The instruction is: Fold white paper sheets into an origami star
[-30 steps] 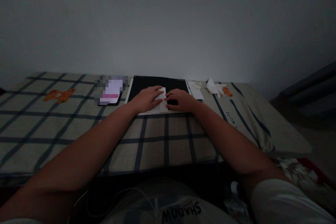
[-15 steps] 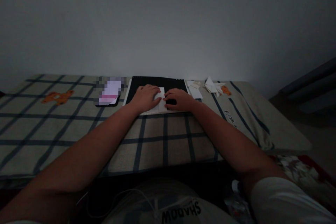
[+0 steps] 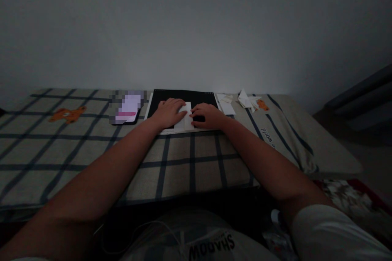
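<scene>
A folded white sheet of paper (image 3: 188, 121) lies on a black-covered pad (image 3: 183, 95) in the middle of the table. My left hand (image 3: 170, 113) rests flat over the paper's left part, fingers stretched toward its far edge and thumb apart, hiding some of it. From the other side, my right hand (image 3: 208, 116) meets the paper's right edge with its fingertips. Its fingers are bent and its thumb stands apart from them, with black cover showing in the gap.
Left of the pad lies a phone (image 3: 127, 108) with a lit, blurred screen. To the right are loose paper pieces (image 3: 227, 106) and a folded paper shape (image 3: 247, 101). A checked cloth (image 3: 180, 171) covers the table, a wall behind it. Below right stands a plastic bottle (image 3: 277, 232).
My left hand has slid slightly left and its thumb has shifted, baring more of the paper's near part. My right hand stays almost where it was.
</scene>
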Tool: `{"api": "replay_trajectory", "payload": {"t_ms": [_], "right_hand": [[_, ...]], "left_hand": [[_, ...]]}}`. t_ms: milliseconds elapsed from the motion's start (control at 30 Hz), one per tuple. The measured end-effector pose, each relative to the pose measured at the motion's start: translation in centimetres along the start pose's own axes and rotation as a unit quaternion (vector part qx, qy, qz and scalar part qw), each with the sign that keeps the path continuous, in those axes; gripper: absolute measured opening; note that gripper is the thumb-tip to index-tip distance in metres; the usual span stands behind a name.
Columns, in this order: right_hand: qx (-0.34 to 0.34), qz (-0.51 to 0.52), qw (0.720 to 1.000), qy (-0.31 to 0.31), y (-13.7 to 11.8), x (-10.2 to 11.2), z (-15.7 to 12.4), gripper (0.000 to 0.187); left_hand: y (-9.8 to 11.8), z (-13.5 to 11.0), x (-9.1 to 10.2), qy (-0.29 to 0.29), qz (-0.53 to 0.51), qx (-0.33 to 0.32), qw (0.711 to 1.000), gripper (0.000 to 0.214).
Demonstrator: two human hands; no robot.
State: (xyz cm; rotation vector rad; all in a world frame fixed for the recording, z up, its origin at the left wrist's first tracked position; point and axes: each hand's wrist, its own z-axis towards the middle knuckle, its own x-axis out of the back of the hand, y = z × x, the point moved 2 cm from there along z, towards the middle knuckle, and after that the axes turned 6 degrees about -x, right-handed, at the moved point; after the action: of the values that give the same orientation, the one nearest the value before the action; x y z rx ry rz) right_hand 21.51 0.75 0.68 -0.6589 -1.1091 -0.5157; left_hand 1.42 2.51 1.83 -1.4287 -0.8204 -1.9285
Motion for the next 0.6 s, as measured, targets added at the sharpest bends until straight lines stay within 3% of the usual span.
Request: {"api": "replay_trajectory", "payload": {"t_ms": [267,600], "right_hand": [[-0.007,0.008,1.0,0.003,-0.1,0.1,0.0,0.033],[-0.005,0.013,1.0,0.011,0.0,-0.1,-0.1,0.031]], "left_hand": [[-1.2,1.9,-0.2,0.05,-0.001,0.035,0.998,0.033],[-0.9,1.7,0.3,0.027,0.022,0.015,0.999,0.029]]}}
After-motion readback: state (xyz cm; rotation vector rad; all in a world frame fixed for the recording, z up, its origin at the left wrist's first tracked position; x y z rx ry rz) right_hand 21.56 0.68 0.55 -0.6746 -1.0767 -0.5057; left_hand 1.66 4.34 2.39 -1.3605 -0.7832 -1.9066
